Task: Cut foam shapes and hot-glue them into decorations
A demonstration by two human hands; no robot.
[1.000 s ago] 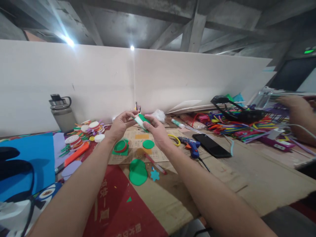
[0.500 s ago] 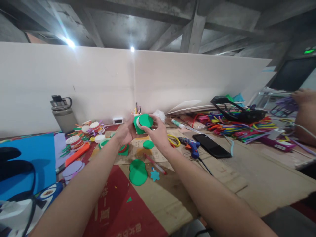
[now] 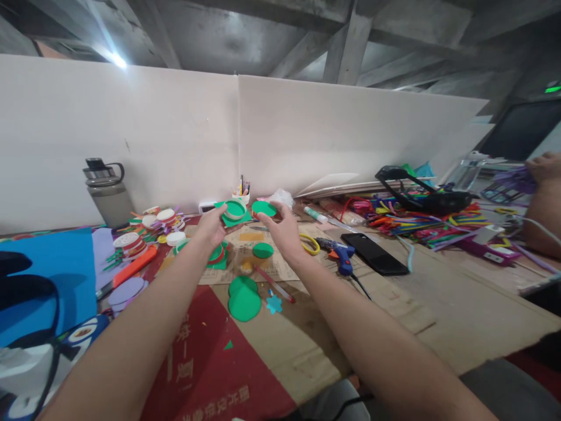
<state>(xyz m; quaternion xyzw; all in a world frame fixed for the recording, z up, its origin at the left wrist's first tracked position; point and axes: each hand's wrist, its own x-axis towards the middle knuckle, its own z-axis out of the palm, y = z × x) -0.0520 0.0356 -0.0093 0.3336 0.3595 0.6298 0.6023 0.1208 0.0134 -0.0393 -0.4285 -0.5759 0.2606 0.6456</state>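
My left hand [image 3: 213, 227] pinches a green square sheet with a whitish ring [image 3: 235, 210] standing on its face, tilted towards me above the cardboard. Level with it, my right hand [image 3: 284, 231] grips a round green disc [image 3: 263, 208] by its edge. A small gap separates disc and ring. Below the hands lie another green disc [image 3: 263, 251] and two overlapping green discs [image 3: 244, 304]. Beside these are a red pen [image 3: 277, 285] and a light-blue flower cutout [image 3: 274, 303]. Green pieces with red-edged rings [image 3: 218, 258] are partly hidden behind my left forearm.
On the right are a glue gun [image 3: 344, 260], a black phone [image 3: 375, 254] and colourful pipe cleaners [image 3: 407, 221] under a black headset-like device [image 3: 421, 196]. An orange utility knife [image 3: 135, 266] and a bottle [image 3: 108, 196] are left. Another person's arm [image 3: 543, 204] reaches in at far right.
The green disc and the ringed square were together; now my hands have moved apart, the square to the left and the disc in my right hand. The view has shifted slightly.
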